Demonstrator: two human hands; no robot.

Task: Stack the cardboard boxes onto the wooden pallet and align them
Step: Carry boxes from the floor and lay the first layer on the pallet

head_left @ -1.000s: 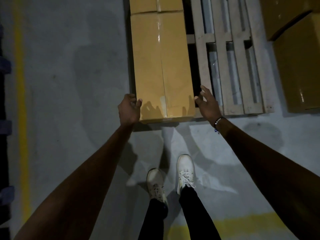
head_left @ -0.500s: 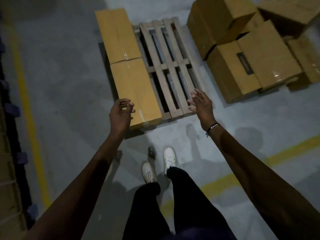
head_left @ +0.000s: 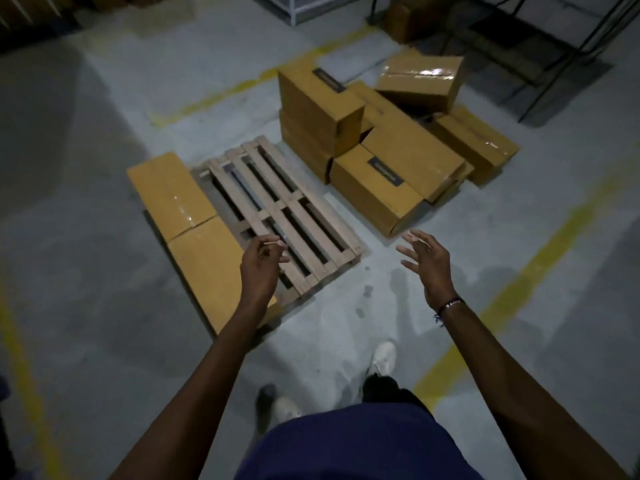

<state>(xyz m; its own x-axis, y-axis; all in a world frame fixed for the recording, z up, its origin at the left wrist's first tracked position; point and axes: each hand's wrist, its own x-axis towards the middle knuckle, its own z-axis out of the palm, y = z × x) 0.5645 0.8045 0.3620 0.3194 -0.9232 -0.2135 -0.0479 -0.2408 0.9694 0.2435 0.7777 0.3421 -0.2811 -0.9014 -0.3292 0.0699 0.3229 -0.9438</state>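
Observation:
A wooden pallet point(head_left: 277, 209) lies on the grey floor. Two cardboard boxes sit end to end along its left edge: the near box point(head_left: 207, 268) and the far box point(head_left: 169, 192). A loose pile of several cardboard boxes point(head_left: 388, 147) stands on the floor just right of the pallet, some tilted. My left hand point(head_left: 261, 268) hovers over the pallet's near corner, fingers loosely curled, holding nothing. My right hand point(head_left: 427, 261) is raised over bare floor right of the pallet, fingers spread, empty. Neither hand touches a box.
Yellow floor lines point(head_left: 526, 285) run at the right, left and back. Dark metal shelving point(head_left: 540, 46) stands at the back right, with another box point(head_left: 405, 19) beside it. My feet point(head_left: 384, 358) are on the floor in front of the pallet.
Both hands have come off the near box on the pallet and risen. I have stepped back and the view has swung right, bringing the loose pile of boxes into sight.

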